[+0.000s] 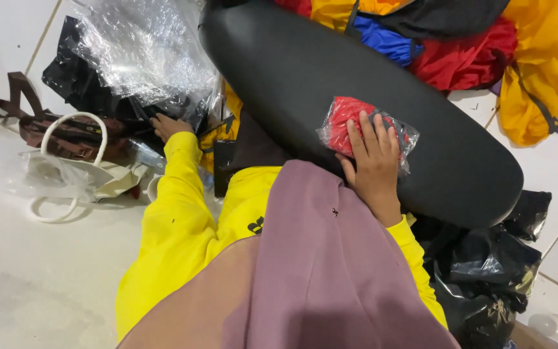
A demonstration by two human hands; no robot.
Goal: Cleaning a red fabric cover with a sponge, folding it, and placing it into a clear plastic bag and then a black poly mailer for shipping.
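Note:
My right hand (372, 161) lies flat on a small clear plastic packet holding red cloth (347, 119), pressing it against a long black padded seat (305, 77). My left hand (168, 125) reaches out to the left into a heap of black and clear plastic bags (137, 58); its fingers are partly hidden among them, so what they hold cannot be made out. Both arms wear yellow sleeves (175, 213). A mauve cloth (318, 271) hangs down over my chest at the bottom of the view.
A brown strapped bag (46, 126) and a white bag with looped handles (72, 174) lie on the pale floor at left. Red, blue and yellow garments (537, 58) are piled at top right. Crumpled black plastic bags (485, 271) sit at lower right.

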